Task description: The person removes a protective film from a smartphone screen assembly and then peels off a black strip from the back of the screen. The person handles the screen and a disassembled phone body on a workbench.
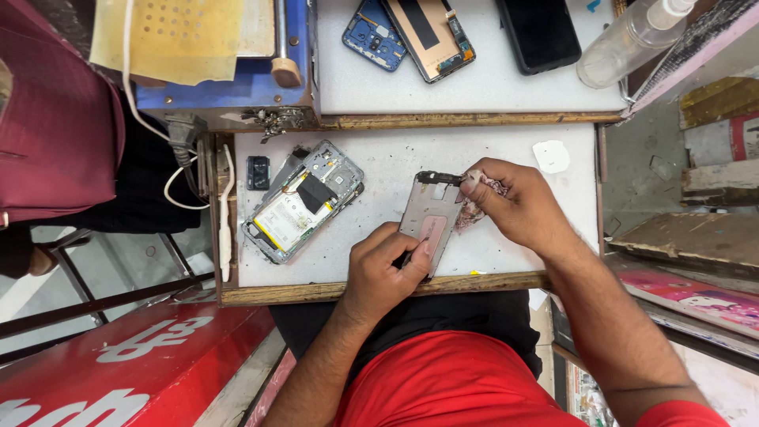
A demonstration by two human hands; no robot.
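- The left hand (387, 273) was closed around the near end of a phone frame (431, 220), fingers curled over its lower edge, thumb on top.
- The phone frame was a slim grey metal panel with a pinkish patch low on its face and a dark strip along its far end; it lay tilted on the white work tray (506, 253), near the tray's front wooden edge.
- The right hand (518, 204) pinched a crumpled, stained cloth (474, 207) against the frame's far right corner.
- Left of the frame lay an opened phone (304, 202), its pale battery and black tape showing.
- Beyond that phone sat a small black part (258, 172).
- Farther from the frame, on the upper shelf, lay a blue phone back (373, 33), a screen panel (431, 35), a black phone (539, 33) and a clear spray bottle (628, 39).
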